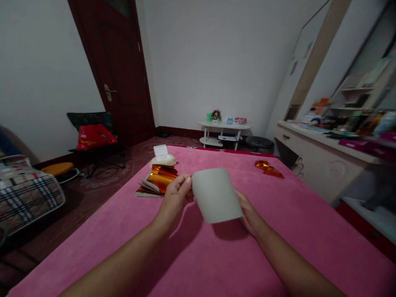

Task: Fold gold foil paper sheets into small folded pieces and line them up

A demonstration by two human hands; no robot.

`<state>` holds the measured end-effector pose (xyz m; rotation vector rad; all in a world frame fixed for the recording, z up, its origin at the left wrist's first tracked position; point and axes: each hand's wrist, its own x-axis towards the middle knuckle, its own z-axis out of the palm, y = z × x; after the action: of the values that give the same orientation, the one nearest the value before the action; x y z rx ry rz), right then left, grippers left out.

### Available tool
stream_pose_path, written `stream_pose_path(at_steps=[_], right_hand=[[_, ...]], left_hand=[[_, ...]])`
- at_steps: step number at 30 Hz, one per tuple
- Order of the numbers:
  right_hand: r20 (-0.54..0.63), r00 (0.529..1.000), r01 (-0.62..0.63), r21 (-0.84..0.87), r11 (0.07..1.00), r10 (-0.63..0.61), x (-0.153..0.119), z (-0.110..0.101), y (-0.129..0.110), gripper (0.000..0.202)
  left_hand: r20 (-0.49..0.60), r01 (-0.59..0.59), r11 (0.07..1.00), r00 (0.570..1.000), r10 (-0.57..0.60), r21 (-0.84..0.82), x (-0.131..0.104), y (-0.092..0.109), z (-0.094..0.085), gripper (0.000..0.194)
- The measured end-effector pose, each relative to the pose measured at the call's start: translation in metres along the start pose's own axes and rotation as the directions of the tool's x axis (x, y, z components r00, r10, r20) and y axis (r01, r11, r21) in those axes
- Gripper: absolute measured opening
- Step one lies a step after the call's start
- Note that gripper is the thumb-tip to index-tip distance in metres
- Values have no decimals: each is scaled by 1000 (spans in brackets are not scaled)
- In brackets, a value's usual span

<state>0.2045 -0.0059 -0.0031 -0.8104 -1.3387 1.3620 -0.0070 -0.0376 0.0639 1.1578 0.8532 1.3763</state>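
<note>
A curved sheet of grey card (216, 196) is held up between my two hands, just above the pink cloth (192, 264). My left hand (179, 194) pinches its upper left edge between thumb and fingers. At the lower right edge is my right hand (250, 212), closed on the card with its fingertips hidden behind it. Left of my left hand lies a pile of shiny orange-gold sheets with grey backing (159, 179). Farther off to the right sit crumpled orange shiny pieces (269, 169).
Behind the pile stands a white pack with a raised lid (162, 156). A white side table (224, 126) holds a small plant and other items. Along the right runs a cluttered dresser (324, 142). A chair with a red bag (95, 137) stands near the door.
</note>
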Motion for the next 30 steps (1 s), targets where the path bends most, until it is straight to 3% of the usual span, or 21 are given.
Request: stream_pose_path(at_steps=[2,5,9,13,16,18,20,22,25,28,30], right_hand=[[47,994,-102,146,984,96,-3,-1,-6,51],[76,988,-149,264,953,133,-5,-1,-13,47],[-29,989,-130,289,949,144,-3,-3,-16,45],[-190,960,-161,232,959,207,1,-12,-12,49],[-235,940,-219,132,967,245,1,-21,-11,49],[-219,944,-249,21,968,247,1,-27,-13,45],[-179,954,-262,-111,959,240,1,-31,-15,39],[-121,968,-242,-253,937,218,1,-32,-15,33],[-38,990,-140,-404,904,137,1,-27,-12,24],[-7,1000,-27,-427,904,27,3,-20,-7,23],[-24,998,43,-437,898,-60,5,-18,-6,26]], left_hand=[[-58,85,993,994,-90,-79,1,-12,-5,38],[-74,189,975,977,-198,-113,-3,-33,-12,40],[-57,284,956,956,-288,-69,-12,-56,-16,36],[-37,278,959,959,-280,-58,-16,-58,-15,53],[106,303,953,948,-300,-15,-18,-48,-13,67],[285,366,928,884,-370,70,-21,-40,-12,59],[472,431,889,758,-450,155,-27,-33,-10,47],[614,482,856,622,-485,188,-33,-30,-7,49],[741,548,820,481,-468,162,-41,-29,-3,60],[788,569,804,411,-459,172,-48,-32,1,67],[788,575,804,422,-448,150,-51,-34,2,74]])
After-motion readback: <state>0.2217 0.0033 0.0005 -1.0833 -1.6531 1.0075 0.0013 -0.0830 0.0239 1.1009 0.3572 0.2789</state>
